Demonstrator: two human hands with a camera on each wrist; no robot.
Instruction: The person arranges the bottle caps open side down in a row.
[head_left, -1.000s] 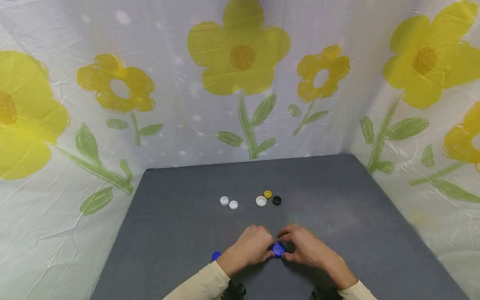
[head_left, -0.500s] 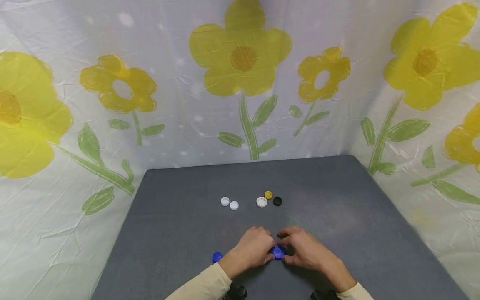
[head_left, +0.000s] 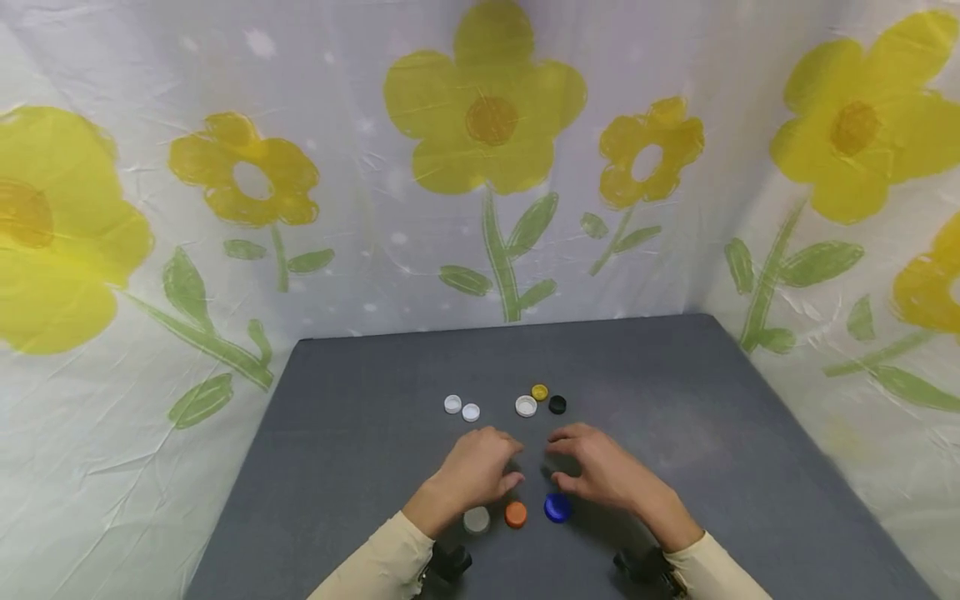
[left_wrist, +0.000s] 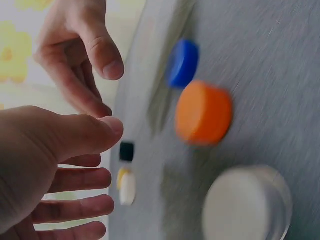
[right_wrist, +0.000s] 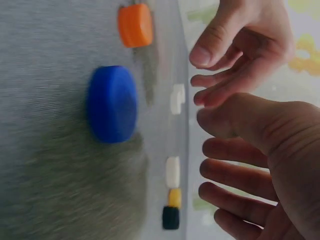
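Note:
My left hand (head_left: 476, 471) hovers above the dark table with fingers relaxed and nothing in it. Opposite it, my right hand (head_left: 603, 468) is likewise loose and holds nothing. Below the gap between them three bottle caps form a row: a large greyish-white cap (head_left: 476, 521) by the left wrist, an orange cap (head_left: 516, 514) in the middle, and a blue cap (head_left: 557, 507) under the right hand. The left wrist view shows the orange cap (left_wrist: 204, 112) beside the blue one, both apart from the fingers. In the right wrist view the blue cap (right_wrist: 112, 104) lies nearest.
Farther back lie two small white caps (head_left: 461, 408), and to their right a larger white cap (head_left: 526, 406), a yellow cap (head_left: 539, 392) and a black cap (head_left: 557, 404). A flower-printed curtain (head_left: 360, 275) encloses the table (head_left: 360, 417).
Both hands have let go of the blue cap, risen and moved forward and apart. The orange and greyish-white caps have come into view. Another blue cap, seen earlier by the left wrist, is out of sight.

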